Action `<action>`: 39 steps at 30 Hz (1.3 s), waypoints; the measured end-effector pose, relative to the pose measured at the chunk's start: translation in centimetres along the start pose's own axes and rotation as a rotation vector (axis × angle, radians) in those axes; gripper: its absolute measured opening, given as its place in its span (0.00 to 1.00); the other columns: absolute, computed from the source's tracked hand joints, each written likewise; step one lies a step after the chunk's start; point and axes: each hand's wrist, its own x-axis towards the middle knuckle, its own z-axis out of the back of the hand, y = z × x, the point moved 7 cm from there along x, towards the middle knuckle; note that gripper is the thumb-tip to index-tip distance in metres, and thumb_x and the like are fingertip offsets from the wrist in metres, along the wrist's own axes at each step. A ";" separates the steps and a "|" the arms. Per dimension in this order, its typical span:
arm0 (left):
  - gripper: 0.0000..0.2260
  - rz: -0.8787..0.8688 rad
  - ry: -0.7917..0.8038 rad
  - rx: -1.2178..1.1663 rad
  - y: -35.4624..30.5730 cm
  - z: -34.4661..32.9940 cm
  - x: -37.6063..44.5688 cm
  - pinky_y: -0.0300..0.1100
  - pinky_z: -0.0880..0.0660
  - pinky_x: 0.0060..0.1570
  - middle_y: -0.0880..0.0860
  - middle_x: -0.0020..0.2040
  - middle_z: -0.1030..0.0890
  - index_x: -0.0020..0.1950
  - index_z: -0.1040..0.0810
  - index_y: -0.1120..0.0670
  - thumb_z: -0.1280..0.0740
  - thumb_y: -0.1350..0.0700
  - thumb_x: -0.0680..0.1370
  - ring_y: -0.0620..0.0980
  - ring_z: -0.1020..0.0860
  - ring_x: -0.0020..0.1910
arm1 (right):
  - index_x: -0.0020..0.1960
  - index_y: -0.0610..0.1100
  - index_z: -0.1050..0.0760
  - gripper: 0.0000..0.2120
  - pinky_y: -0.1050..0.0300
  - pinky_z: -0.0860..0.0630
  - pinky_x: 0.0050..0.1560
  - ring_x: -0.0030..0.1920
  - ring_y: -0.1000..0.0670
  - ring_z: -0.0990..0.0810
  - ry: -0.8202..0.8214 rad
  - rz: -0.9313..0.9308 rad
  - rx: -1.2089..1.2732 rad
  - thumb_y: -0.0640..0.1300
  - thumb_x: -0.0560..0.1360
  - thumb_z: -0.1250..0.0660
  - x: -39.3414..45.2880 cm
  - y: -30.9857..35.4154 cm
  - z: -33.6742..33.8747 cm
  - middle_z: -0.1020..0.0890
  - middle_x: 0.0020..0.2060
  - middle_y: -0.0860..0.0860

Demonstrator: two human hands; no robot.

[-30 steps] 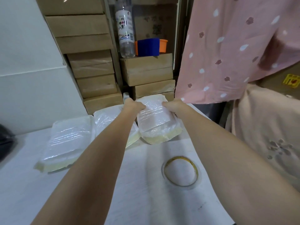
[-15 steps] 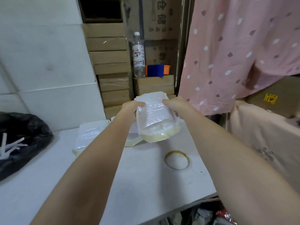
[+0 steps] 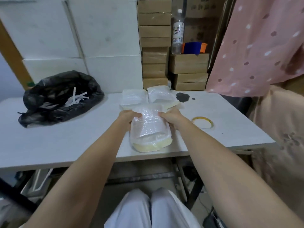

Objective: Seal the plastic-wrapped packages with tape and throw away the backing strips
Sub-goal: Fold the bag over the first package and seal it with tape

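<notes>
A plastic-wrapped package [image 3: 150, 129], white wrap over a pale yellow block, is held over the near part of the white table [image 3: 65, 142]. My left hand [image 3: 130, 116] grips its left edge and my right hand [image 3: 171, 116] grips its right edge. Two more wrapped packages lie side by side behind it: one on the left [image 3: 133, 99], one on the right [image 3: 160, 95]. A roll of tape [image 3: 203, 122] lies flat on the table to the right. A black rubbish bag [image 3: 60, 97] with white backing strips [image 3: 77, 98] in it sits at the left.
Stacked cardboard boxes [image 3: 155, 46] stand behind the table, with a clear bottle [image 3: 177, 32] and a blue and orange container [image 3: 194, 47] on a lower stack. A pink spotted cloth [image 3: 263, 46] hangs at the right. A dark stain [image 3: 182, 97] marks the tabletop.
Both hands have drawn the package from the far row toward me, to the table's near part. The view has pulled back, bringing the black bag into sight.
</notes>
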 end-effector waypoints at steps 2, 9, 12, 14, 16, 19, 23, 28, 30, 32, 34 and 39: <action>0.14 -0.011 -0.017 -0.002 0.5 0.9 -1.0 0.37 0.31 0.26 0.52 0.39 0.28 0.54 0.25 0.55 0.30 0.68 0.72 0.49 0.32 0.29 | 0.55 0.36 0.28 0.18 0.56 0.27 0.48 0.54 0.43 0.22 -0.003 0.015 -0.027 0.47 0.72 0.30 -0.7 -0.2 -1.0 0.22 0.53 0.43; 0.17 -0.099 -0.043 -0.028 1.2 1.9 -1.3 0.48 0.24 0.52 0.57 0.46 0.20 0.57 0.22 0.61 0.28 0.68 0.70 0.58 0.21 0.47 | 0.38 0.43 0.33 0.13 0.57 0.30 0.43 0.45 0.46 0.25 -0.087 0.051 -0.118 0.48 0.73 0.31 -1.4 -0.7 -1.3 0.27 0.36 0.49; 0.08 -0.092 -0.051 -0.024 1.6 1.3 -0.9 0.44 0.25 0.44 0.55 0.41 0.22 0.46 0.23 0.58 0.30 0.68 0.72 0.55 0.24 0.39 | 0.49 0.37 0.28 0.15 0.57 0.28 0.46 0.49 0.44 0.23 -0.107 0.046 -0.191 0.49 0.73 0.32 -1.0 -1.3 -0.8 0.23 0.42 0.46; 0.06 -0.097 -0.084 -0.010 1.8 1.2 -0.6 0.41 0.28 0.40 0.55 0.40 0.23 0.44 0.23 0.58 0.30 0.67 0.72 0.54 0.26 0.38 | 0.58 0.34 0.28 0.22 0.57 0.28 0.49 0.55 0.43 0.22 -0.112 0.046 -0.217 0.50 0.73 0.32 -0.8 -1.7 -0.6 0.21 0.52 0.42; 0.17 -0.097 -0.110 -0.025 2.1 1.4 0.3 0.43 0.27 0.48 0.59 0.52 0.20 0.59 0.23 0.60 0.28 0.65 0.70 0.55 0.24 0.45 | 0.59 0.34 0.27 0.23 0.57 0.29 0.47 0.55 0.43 0.22 -0.089 0.047 -0.267 0.50 0.73 0.32 -0.7 -1.9 -0.6 0.21 0.54 0.42; 0.28 -0.143 -0.110 0.084 1.9 1.6 0.5 0.48 0.29 0.60 0.57 0.63 0.26 0.70 0.32 0.59 0.28 0.61 0.72 0.57 0.25 0.58 | 0.42 0.40 0.26 0.14 0.57 0.30 0.42 0.41 0.47 0.25 -0.041 0.142 -0.420 0.51 0.75 0.35 -1.4 -1.3 -0.1 0.24 0.37 0.48; 0.25 -0.558 -0.047 0.672 -0.1 3.4 -1.5 0.46 0.37 0.68 0.54 0.72 0.34 0.74 0.38 0.54 0.37 0.62 0.77 0.53 0.35 0.70 | 0.67 0.46 0.31 0.18 0.57 0.30 0.57 0.57 0.51 0.27 -0.012 0.444 -0.552 0.46 0.78 0.39 -3.8 -1.1 2.6 0.29 0.59 0.51; 0.28 -0.863 0.233 1.182 2.6 3.8 -4.5 0.38 0.43 0.70 0.46 0.75 0.41 0.74 0.39 0.49 0.38 0.65 0.76 0.44 0.46 0.75 | 0.71 0.52 0.35 0.27 0.59 0.34 0.67 0.69 0.55 0.35 0.209 0.753 -0.652 0.39 0.74 0.35 -5.3 -2.9 2.3 0.33 0.68 0.57; 0.27 -0.924 0.259 1.192 2.9 2.9 -5.2 0.33 0.47 0.68 0.46 0.75 0.39 0.74 0.37 0.51 0.38 0.65 0.77 0.42 0.47 0.74 | 0.70 0.51 0.32 0.27 0.58 0.34 0.68 0.70 0.55 0.34 0.184 0.843 -0.704 0.39 0.73 0.33 -5.2 -3.1 1.4 0.32 0.68 0.59; 0.27 -0.938 0.259 1.172 3.1 2.3 -5.1 0.32 0.49 0.68 0.48 0.74 0.37 0.73 0.35 0.52 0.38 0.67 0.75 0.42 0.46 0.74 | 0.69 0.51 0.31 0.27 0.58 0.34 0.68 0.69 0.57 0.34 0.157 0.876 -0.713 0.37 0.71 0.32 -5.2 -3.2 0.6 0.32 0.66 0.62; 0.26 -0.913 0.258 1.118 3.3 2.1 -4.7 0.33 0.48 0.69 0.50 0.73 0.34 0.71 0.31 0.54 0.39 0.65 0.73 0.46 0.42 0.74 | 0.67 0.48 0.29 0.25 0.58 0.34 0.68 0.69 0.57 0.34 0.145 0.860 -0.653 0.37 0.72 0.32 -5.1 -3.1 0.3 0.31 0.64 0.61; 0.19 -0.895 0.217 0.976 4.3 2.6 -3.8 0.32 0.43 0.69 0.50 0.68 0.27 0.65 0.25 0.54 0.35 0.66 0.76 0.41 0.35 0.68 | 0.57 0.43 0.20 0.15 0.52 0.26 0.59 0.59 0.49 0.23 0.120 0.865 -0.548 0.43 0.71 0.32 -5.1 -3.3 0.2 0.19 0.55 0.51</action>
